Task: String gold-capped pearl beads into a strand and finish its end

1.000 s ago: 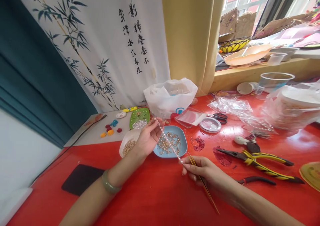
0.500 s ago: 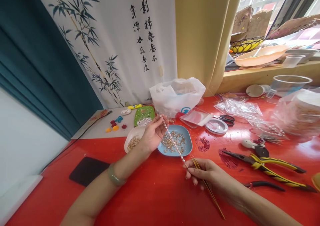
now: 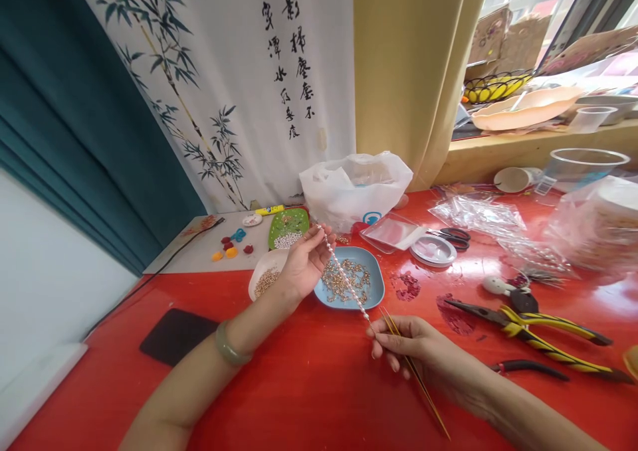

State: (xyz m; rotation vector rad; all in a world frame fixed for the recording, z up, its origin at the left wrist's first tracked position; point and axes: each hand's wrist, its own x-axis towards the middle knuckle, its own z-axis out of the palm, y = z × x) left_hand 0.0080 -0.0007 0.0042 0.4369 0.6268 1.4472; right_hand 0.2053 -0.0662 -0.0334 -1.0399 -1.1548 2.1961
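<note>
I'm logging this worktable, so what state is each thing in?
Bead strand, stretched straight
Left grip, pinching the strand's far end
Right grip, pinching the strand's near end
Gold tweezers, in right grip, tips apart
Blue tray, holding gold-coloured pieces
White dish, holding gold beads
Green tray, holding white beads
Long-nose pliers, lying flat, jaws appear closed
Scissors, blades hidden
Plastic bag, upright, open-topped
White cup, on its side
</note>
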